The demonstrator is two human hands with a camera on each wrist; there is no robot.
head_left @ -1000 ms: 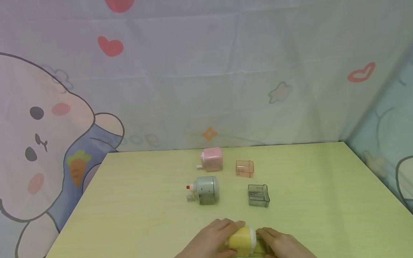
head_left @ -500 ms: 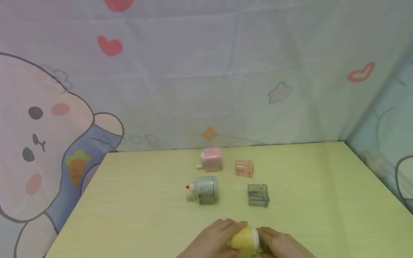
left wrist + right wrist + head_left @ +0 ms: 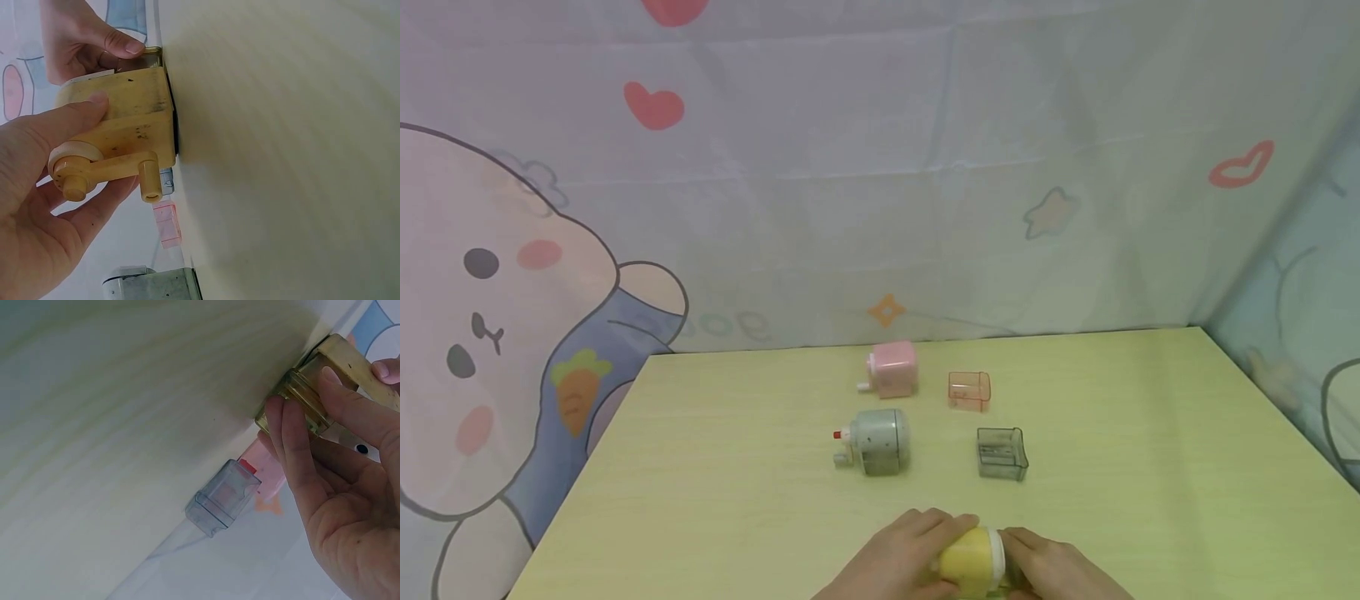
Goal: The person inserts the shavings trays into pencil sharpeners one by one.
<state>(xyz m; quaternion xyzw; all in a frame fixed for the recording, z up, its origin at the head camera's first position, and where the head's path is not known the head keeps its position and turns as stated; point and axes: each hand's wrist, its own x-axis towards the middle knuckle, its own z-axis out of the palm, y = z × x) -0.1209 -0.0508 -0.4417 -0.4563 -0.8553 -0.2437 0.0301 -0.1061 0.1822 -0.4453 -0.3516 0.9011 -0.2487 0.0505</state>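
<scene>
A yellow crank pencil sharpener point(image 3: 967, 560) lies low at the front of the table. My left hand point(image 3: 898, 558) grips its body, thumb on one side and fingers around the other. Its crank point(image 3: 125, 167) faces the left wrist camera. Opposite the crank, my right hand point(image 3: 1052, 567) pinches a clear yellowish shavings drawer point(image 3: 300, 400) between thumb and fingers. That drawer sits against the drawer end of the sharpener, partly hidden by the right fingers. In the right wrist view, the right thumb lies along the drawer beside the yellow body.
Beyond the hands stand a grey-green crank sharpener point(image 3: 880, 443) and a pink one point(image 3: 893, 370). Right of them lie a clear grey drawer point(image 3: 1001, 454) and a clear red-edged drawer point(image 3: 968, 392). A printed cloth point(image 3: 850, 167) hangs behind the table point(image 3: 700, 483).
The left hand and yellow sharpener have shifted slightly right toward the right hand. Less of the drawer shows between sharpener and right fingers. The other sharpeners and drawers stay put.
</scene>
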